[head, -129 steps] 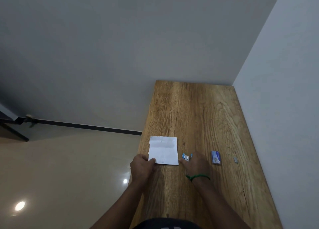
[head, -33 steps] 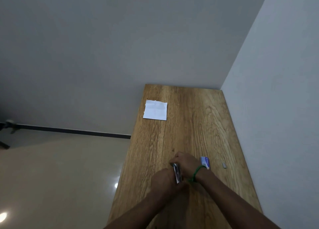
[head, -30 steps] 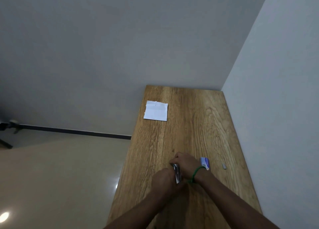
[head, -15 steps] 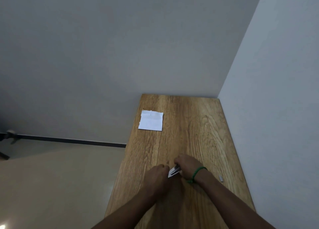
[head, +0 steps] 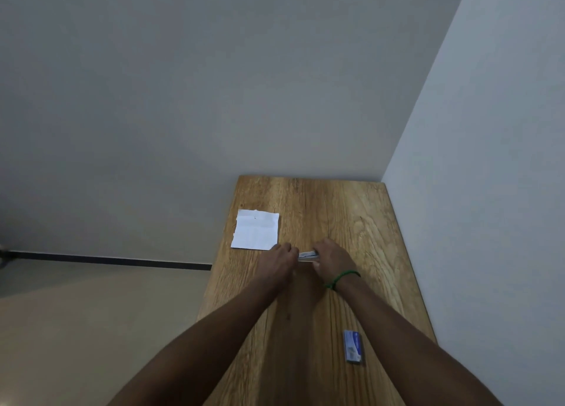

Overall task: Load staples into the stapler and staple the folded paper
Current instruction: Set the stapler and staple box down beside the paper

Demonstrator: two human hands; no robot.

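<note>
Both hands reach forward over the wooden tabletop [head: 351,222] with arms stretched out. Between them is the stapler [head: 308,255], a small silvery thing with a touch of blue, lying crosswise just above or on the wood; which of the two cannot be told. The right hand [head: 331,260] curls over the stapler's right end with its fingers closed on it, and a green band [head: 342,278] circles that wrist. The left hand [head: 279,263] is bent into a loose fist, its fingertips pressed to the stapler's left end, so both hands grip the same thing. Too little of the stapler shows to tell whether it stands open.

Just beyond the left hand, near the tabletop's left edge, lies the folded paper [head: 256,229], white and flat, with a small dark mark near its far edge. Its near right corner sits just beside the left knuckles; whether they touch cannot be told.

Well apart from the hands, on the near right part of the tabletop beside the right forearm, lies a small blue staple box [head: 353,347].
</note>
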